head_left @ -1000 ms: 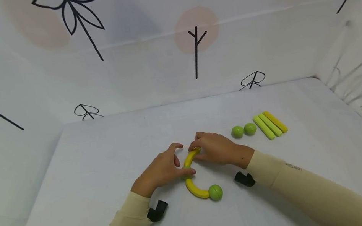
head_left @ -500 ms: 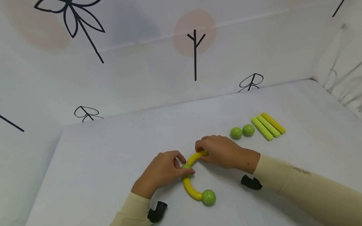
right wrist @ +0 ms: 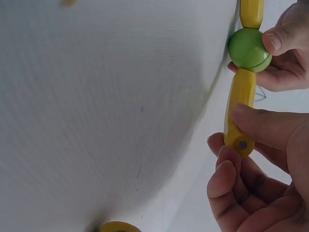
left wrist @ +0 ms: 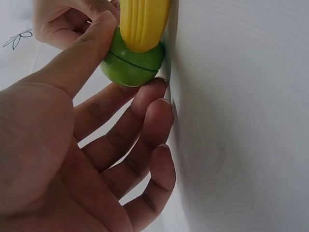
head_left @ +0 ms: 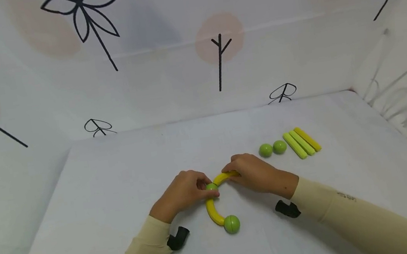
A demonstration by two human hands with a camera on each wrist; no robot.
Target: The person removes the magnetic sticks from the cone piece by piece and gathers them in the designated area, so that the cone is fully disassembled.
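My left hand (head_left: pixel 182 194) pinches a green ball (head_left: pixel 212 187) between thumb and fingers, low over the white table. A curved yellow rod (head_left: pixel 221 178) meets this ball at its upper right, and my right hand (head_left: pixel 257 172) pinches the rod's far end. In the right wrist view, that end of the rod (right wrist: pixel 241 92) bears a small grey disc. From the ball's near side another curved yellow rod (head_left: pixel 213 211) bends down to a second green ball (head_left: pixel 232 224). The left wrist view shows a seam round the held ball (left wrist: pixel 126 71).
Two loose green balls (head_left: pixel 266 150) lie side by side beyond my right hand. Beside them are two light green sticks (head_left: pixel 295 145) and one yellow stick (head_left: pixel 307 139). White patterned cloth (head_left: pixel 165 80) hangs behind the table (head_left: pixel 121 156).
My left thumb and fingers have closed in on the upper ball. My right hand has moved right and slightly nearer, turning its rod flatter. The near ball has swung left.
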